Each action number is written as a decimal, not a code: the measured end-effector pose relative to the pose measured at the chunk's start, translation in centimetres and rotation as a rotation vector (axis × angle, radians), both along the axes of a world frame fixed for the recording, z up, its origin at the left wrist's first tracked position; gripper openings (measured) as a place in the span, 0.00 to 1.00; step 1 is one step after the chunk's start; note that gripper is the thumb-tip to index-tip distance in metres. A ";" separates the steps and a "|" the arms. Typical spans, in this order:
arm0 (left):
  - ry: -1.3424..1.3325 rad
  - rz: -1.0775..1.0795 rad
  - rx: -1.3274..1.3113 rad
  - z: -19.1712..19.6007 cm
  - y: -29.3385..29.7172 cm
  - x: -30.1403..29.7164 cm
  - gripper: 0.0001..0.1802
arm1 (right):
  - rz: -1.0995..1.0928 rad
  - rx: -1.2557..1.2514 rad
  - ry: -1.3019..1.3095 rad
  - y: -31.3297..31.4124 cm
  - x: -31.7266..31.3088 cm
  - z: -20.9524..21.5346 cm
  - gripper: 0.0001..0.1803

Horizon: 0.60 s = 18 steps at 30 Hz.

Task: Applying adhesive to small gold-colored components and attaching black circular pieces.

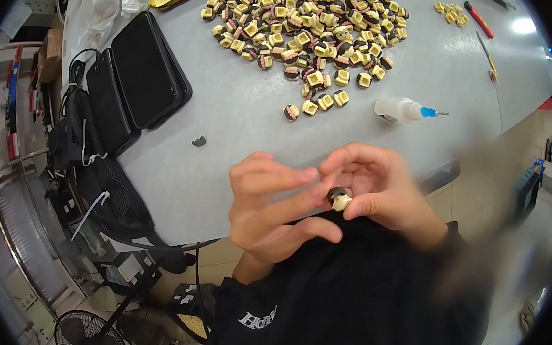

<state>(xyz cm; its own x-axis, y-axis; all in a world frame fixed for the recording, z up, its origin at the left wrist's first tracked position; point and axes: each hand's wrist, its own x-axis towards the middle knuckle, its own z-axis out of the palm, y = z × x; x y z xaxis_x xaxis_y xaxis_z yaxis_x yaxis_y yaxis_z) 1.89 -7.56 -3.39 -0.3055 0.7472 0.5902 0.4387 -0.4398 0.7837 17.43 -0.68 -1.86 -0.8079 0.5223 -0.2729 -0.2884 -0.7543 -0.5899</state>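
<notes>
Between the thumb and fingers of my right hand (382,187) is a small cream-and-black molded piece (339,199), dark on top and pale below. My left hand (274,201) is beside it with fingers spread and thumb apart; whether a fingertip touches the piece I cannot tell. Beyond my hands stand a few similar cream pieces (325,101) in a short row. Behind them a large heap of cream, black and pink pieces (307,29) covers the far table. A white squeeze bottle (397,109) with a blue needle tip lies on its side, right of the row.
Black flat trays or devices (144,71) and a mesh bag (115,192) lie at the left. A small dark fragment (199,141) rests on the grey table (225,162). At the far right are a red-handled tool (478,20), a thin brush-like tool (486,54) and several cream pieces (452,14).
</notes>
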 end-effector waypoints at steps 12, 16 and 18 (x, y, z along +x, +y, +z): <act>-0.264 -0.027 0.035 -0.4 -0.2 0.0 0.22 | -0.136 -0.119 0.100 -0.6 -0.6 -0.6 0.16; -0.205 -0.034 0.005 -0.3 -0.4 -0.4 0.18 | -0.181 -0.036 0.135 -0.5 -0.9 -1.3 0.14; -0.114 -0.047 -0.045 -0.4 -0.5 -0.7 0.16 | -0.165 -0.024 0.115 -0.7 -0.8 -1.4 0.14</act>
<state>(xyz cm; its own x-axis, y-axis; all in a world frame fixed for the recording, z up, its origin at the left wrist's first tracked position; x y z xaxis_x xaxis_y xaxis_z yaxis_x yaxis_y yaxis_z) 1.22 -8.11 -3.82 -0.3327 0.7873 0.5191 0.3259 -0.4205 0.8467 16.60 -1.35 -3.25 -0.7387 0.6444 -0.1977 -0.4732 -0.7046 -0.5287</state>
